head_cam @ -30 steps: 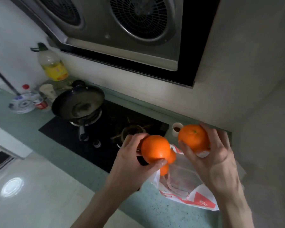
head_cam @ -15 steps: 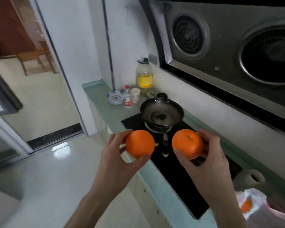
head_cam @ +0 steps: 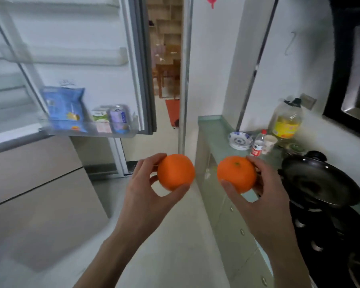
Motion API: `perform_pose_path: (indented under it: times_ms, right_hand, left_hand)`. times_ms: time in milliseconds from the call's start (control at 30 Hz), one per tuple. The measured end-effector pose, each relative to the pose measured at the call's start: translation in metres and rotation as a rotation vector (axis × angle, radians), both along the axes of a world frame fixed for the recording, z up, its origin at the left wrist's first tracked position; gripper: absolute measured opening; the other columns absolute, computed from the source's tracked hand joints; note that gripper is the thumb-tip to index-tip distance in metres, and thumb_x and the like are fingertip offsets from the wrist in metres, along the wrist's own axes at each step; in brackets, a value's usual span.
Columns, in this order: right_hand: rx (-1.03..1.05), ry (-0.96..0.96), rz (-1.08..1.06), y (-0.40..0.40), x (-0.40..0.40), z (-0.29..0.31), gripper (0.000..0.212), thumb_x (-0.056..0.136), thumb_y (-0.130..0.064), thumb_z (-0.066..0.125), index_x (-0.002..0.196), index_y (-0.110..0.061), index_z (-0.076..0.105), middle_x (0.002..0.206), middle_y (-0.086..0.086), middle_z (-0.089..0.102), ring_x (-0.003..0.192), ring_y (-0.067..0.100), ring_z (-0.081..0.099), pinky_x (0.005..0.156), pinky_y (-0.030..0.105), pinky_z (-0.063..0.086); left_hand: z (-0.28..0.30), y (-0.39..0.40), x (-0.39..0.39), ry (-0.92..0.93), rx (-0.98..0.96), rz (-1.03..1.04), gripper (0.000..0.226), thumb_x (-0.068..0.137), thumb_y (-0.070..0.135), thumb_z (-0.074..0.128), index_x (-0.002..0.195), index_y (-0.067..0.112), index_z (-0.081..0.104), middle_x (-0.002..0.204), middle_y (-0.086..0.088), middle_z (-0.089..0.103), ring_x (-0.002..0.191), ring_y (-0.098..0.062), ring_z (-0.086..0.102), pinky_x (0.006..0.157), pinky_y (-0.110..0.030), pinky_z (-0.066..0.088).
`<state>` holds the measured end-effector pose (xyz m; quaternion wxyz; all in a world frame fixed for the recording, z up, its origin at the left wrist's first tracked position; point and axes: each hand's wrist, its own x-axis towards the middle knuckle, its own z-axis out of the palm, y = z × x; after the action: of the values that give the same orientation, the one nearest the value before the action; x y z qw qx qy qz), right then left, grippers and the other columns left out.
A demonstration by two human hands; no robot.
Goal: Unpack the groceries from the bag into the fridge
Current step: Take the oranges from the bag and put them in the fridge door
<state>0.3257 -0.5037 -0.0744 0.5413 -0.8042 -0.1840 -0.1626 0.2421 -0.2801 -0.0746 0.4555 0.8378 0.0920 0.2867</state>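
In the head view, the left hand (head_cam: 146,190) sits just left of the frame's centre, fingers and thumb curled around an orange (head_cam: 176,172). The right hand (head_cam: 256,192), just right of centre, is closed the same way on a second orange (head_cam: 236,174), its stem dimple facing the camera. The two fruits are level with each other and apart, held over open floor.

The fridge door (head_cam: 75,59) stands open across the upper left of the frame. Its lowest door shelf (head_cam: 87,133) holds a blue packet (head_cam: 66,108), a small carton (head_cam: 100,119) and a can (head_cam: 118,119); the shelves above look bare, though blur softens them. The fridge interior is at the far left edge and hard to read. A counter (head_cam: 214,129) with an oil bottle (head_cam: 286,121) and a black wok (head_cam: 320,179) fills the right side. The bag is not in view.

This looks like the carry step, with both oranges in transit toward the fridge. The next move likely calls for swinging left and finding a free shelf or drawer, then releasing each fruit so that it cannot roll out.
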Motion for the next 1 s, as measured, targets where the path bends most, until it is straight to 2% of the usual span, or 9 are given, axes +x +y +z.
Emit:
perform_pose_path:
  times_ms: [67, 233, 400, 500, 567, 667, 733, 867, 1000]
  right_hand:
    - [0.003, -0.005, 0.063, 0.032, 0.001, 0.006, 0.078, 0.07, -0.061, 0.076, 0.14, -0.035, 0.052, 0.135, -0.016, 0.053, 0.123, 0.01, 0.057, 0.1, 0.037, 0.055]
    - [-0.005, -0.03, 0.211, 0.099, 0.009, 0.014, 0.074, 0.072, -0.059, 0.075, 0.138, -0.038, 0.05, 0.134, -0.023, 0.051, 0.123, 0.009, 0.056, 0.096, 0.03, 0.054]
    - [0.026, -0.011, 0.292, 0.164, 0.024, 0.021, 0.078, 0.074, -0.061, 0.074, 0.143, -0.035, 0.048, 0.143, -0.017, 0.049, 0.123, 0.01, 0.054, 0.085, 0.012, 0.046]
    - [0.071, -0.04, 0.313, 0.205, 0.036, 0.021, 0.07, 0.081, -0.066, 0.074, 0.141, -0.039, 0.049, 0.139, -0.026, 0.05, 0.119, 0.004, 0.057, 0.082, 0.009, 0.047]
    - [0.114, -0.039, 0.338, 0.232, 0.046, 0.02, 0.061, 0.08, -0.066, 0.071, 0.134, -0.046, 0.05, 0.131, -0.037, 0.049, 0.118, 0.0, 0.058, 0.082, 0.011, 0.049]
    - [0.175, -0.025, 0.352, 0.275, 0.066, 0.022, 0.062, 0.078, -0.069, 0.071, 0.131, -0.044, 0.055, 0.13, -0.03, 0.054, 0.113, 0.005, 0.063, 0.086, 0.025, 0.055]
    - [0.207, -0.011, 0.374, 0.306, 0.078, 0.025, 0.061, 0.078, -0.067, 0.074, 0.131, -0.042, 0.056, 0.129, -0.025, 0.056, 0.108, 0.004, 0.065, 0.085, 0.027, 0.057]
    - [0.224, -0.016, 0.412, 0.359, 0.097, 0.034, 0.059, 0.077, -0.063, 0.076, 0.129, -0.043, 0.056, 0.13, -0.019, 0.059, 0.109, -0.001, 0.064, 0.083, 0.011, 0.056]
    - [0.211, -0.033, 0.44, 0.42, 0.12, 0.043, 0.068, 0.071, -0.071, 0.068, 0.131, -0.04, 0.058, 0.129, -0.02, 0.06, 0.11, -0.001, 0.064, 0.082, 0.003, 0.048]
  left_hand:
    - [0.001, 0.026, -0.009, -0.02, -0.016, 0.054, 0.081, 0.059, 0.065, 0.077, 0.131, 0.052, 0.042, 0.124, 0.037, 0.045, 0.111, 0.027, 0.046, 0.071, -0.001, 0.047]
    - [0.001, 0.083, -0.022, -0.061, -0.079, 0.188, 0.081, 0.064, 0.053, 0.088, 0.135, 0.042, 0.05, 0.13, 0.022, 0.056, 0.114, 0.003, 0.059, 0.085, -0.014, 0.047]
    - [0.005, 0.133, -0.023, -0.104, -0.082, 0.275, 0.073, 0.067, 0.047, 0.089, 0.131, 0.037, 0.055, 0.129, 0.019, 0.059, 0.119, 0.002, 0.058, 0.091, -0.015, 0.048]
    - [0.012, 0.168, -0.018, -0.14, -0.065, 0.339, 0.072, 0.066, 0.055, 0.087, 0.128, 0.036, 0.058, 0.125, 0.015, 0.062, 0.117, 0.0, 0.061, 0.093, -0.016, 0.05]
    - [0.017, 0.193, -0.011, -0.168, -0.078, 0.386, 0.073, 0.061, 0.061, 0.082, 0.126, 0.038, 0.059, 0.123, 0.014, 0.064, 0.114, 0.0, 0.063, 0.092, -0.02, 0.053]
    - [0.025, 0.232, 0.001, -0.184, -0.071, 0.429, 0.07, 0.063, 0.05, 0.093, 0.124, 0.04, 0.06, 0.123, 0.013, 0.064, 0.114, -0.002, 0.064, 0.091, -0.022, 0.055]
    - [0.03, 0.259, 0.011, -0.183, -0.046, 0.446, 0.068, 0.067, 0.038, 0.095, 0.124, 0.039, 0.06, 0.124, 0.014, 0.065, 0.116, -0.004, 0.064, 0.091, -0.019, 0.056]
    - [0.043, 0.304, 0.03, -0.19, 0.004, 0.476, 0.069, 0.067, 0.031, 0.095, 0.127, 0.036, 0.061, 0.126, 0.017, 0.065, 0.119, -0.003, 0.062, 0.093, -0.013, 0.053]
    - [0.061, 0.352, 0.052, -0.225, 0.042, 0.508, 0.07, 0.069, 0.03, 0.094, 0.129, 0.038, 0.059, 0.128, 0.018, 0.063, 0.122, -0.007, 0.062, 0.098, -0.02, 0.053]
